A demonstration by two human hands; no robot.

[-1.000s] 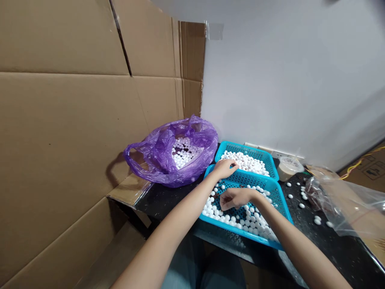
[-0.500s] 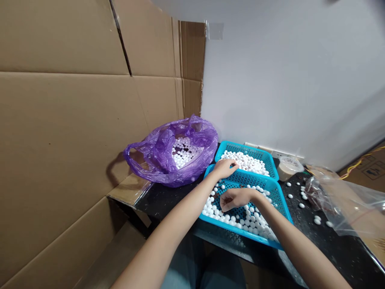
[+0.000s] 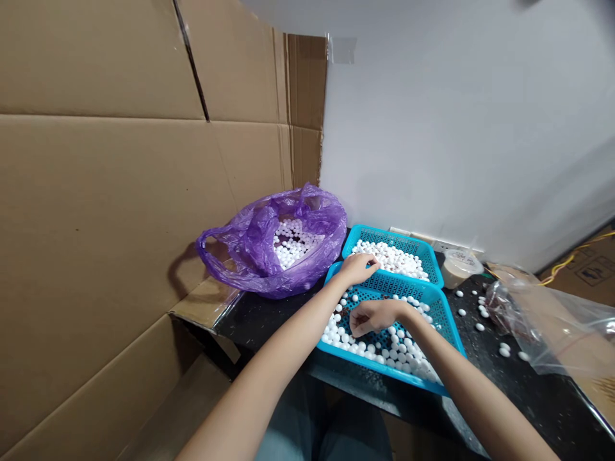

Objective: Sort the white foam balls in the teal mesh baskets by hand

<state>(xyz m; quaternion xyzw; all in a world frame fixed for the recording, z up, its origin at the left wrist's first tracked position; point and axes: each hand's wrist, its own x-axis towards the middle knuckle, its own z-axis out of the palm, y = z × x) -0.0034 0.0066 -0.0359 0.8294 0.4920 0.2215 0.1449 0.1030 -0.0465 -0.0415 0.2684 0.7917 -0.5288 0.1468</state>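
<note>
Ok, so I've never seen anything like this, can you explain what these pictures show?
No machine here: just a person's two bare hands, seen by one head-worn camera looking forward and down. The black table bears a rear blue perforated plastic basket and a front blue perforated plastic basket, both containing small white rounded pieces, beside a crumpled purple plastic bag with more. The left hand is at the rear basket's near edge; the right hand curls inside the front one. Whether either grips anything is hidden.

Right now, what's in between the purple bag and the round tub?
In the head view, the back blue basket, with white balls in it, lies between the purple bag and the round tub. The left hand is over that basket's near edge.
</note>
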